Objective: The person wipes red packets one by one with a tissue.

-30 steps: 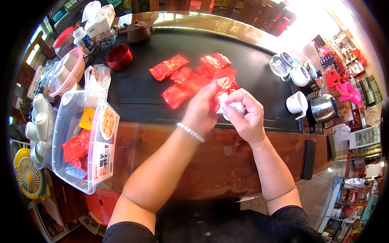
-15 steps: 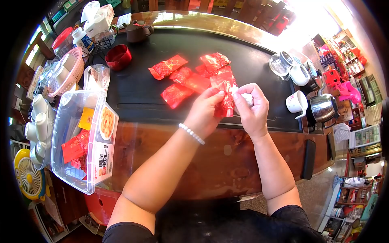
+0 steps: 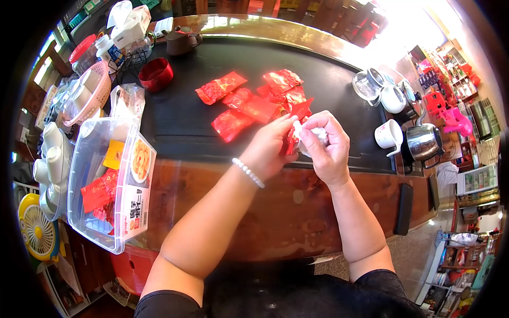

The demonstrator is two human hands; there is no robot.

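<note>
My left hand [image 3: 271,143], with a white bead bracelet at the wrist, is closed on a shiny red packet [image 3: 291,140] over the front edge of the black tabletop. Beside it, my right hand [image 3: 330,148] is closed round a crumpled white wrapper [image 3: 319,135], and its thumb and fingertips touch the left hand's packet. Just beyond my hands, several red foil packets [image 3: 231,124] lie in a loose group on the black surface [image 3: 185,116]. Part of what I hold is hidden by my fingers.
A clear plastic box [image 3: 95,222] with red packets and a yellow one stands at the left. Behind it are a red bowl [image 3: 156,74], a brown teapot [image 3: 181,41] and a pink basket [image 3: 101,100]. A white mug [image 3: 388,134] and a steel kettle [image 3: 422,142] stand at the right.
The red packet between my hands has tilted and sits lower in my left hand. My right fingers have moved in against it, and more of the white wrapper shows than half a second ago.
</note>
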